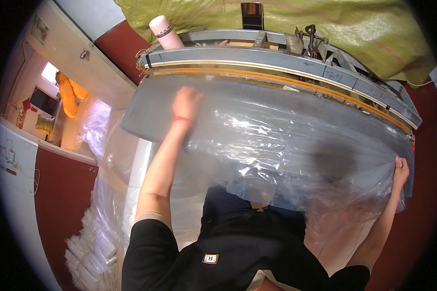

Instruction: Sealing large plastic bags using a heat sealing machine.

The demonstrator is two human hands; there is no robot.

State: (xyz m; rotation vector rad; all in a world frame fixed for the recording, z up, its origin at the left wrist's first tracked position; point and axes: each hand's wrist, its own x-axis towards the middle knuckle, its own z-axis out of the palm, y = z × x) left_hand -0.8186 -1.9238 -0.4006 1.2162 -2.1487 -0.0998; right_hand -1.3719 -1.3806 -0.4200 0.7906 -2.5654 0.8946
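A wide sheet of clear plastic film (pixel 272 138), wrinkled and shiny, spreads across the grey work surface (pixel 150 106) in front of me. At its right edge my right hand (pixel 400 169) is closed, pinching the film between thumb and fingers, and creases run out from that grip. Toward the far left side, my left hand (pixel 187 103) is curled closed at the film's left part; its fingers are slightly blurred. The near edge of the film hangs loosely over my lap.
Beyond the surface runs a long metal machine bar (pixel 277 57) with orange strips (pixel 257 74) along it. A pink bottle (pixel 165 31) stands behind its left end. Metal clamps (pixel 311 39) sit farther right. Bunched clear plastic (pixel 94 247) lies at lower left, below an open door (pixel 82 48).
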